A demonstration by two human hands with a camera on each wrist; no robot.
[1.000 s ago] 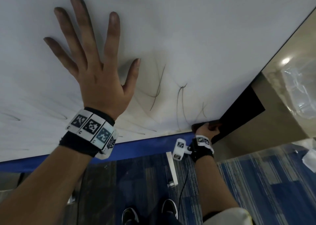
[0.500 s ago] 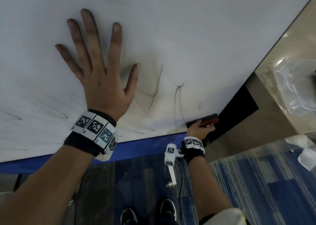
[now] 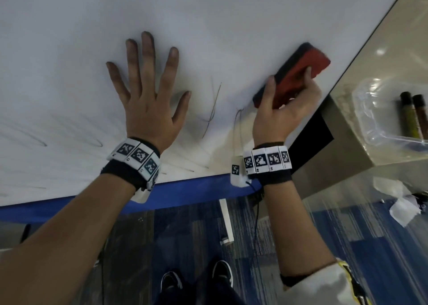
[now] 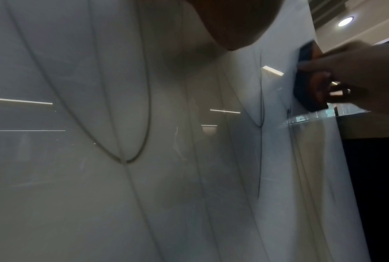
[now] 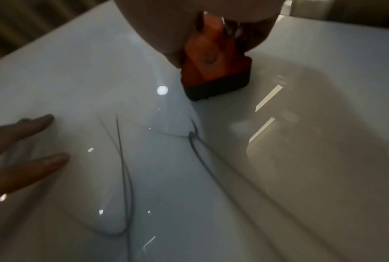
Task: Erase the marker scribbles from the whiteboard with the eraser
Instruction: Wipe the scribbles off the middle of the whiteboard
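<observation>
A large whiteboard [image 3: 231,15] fills the head view, its lower part carrying thin dark marker scribbles [image 3: 212,110]. My left hand [image 3: 148,91] lies flat against the board with fingers spread. To its right, my right hand [image 3: 287,105] grips a red eraser [image 3: 298,71] with a black felt face, pressed on the board near its right edge. In the right wrist view the eraser [image 5: 213,70] sits just above looping scribbles [image 5: 193,140]. The left wrist view shows curved scribbles [image 4: 142,124] and the eraser [image 4: 305,85] at the right.
A blue strip [image 3: 185,193] runs along the board's lower edge. Right of the board stands a beige counter [image 3: 361,119] with a clear plastic bag [image 3: 379,110] and two dark markers [image 3: 414,115]. Crumpled paper [image 3: 403,209] lies on the blue carpet; my shoes [image 3: 196,277] show below.
My right hand has carried the eraser up from the board's bottom edge to a higher spot near the right edge. The left hand stays flat on the board; the view has shifted.
</observation>
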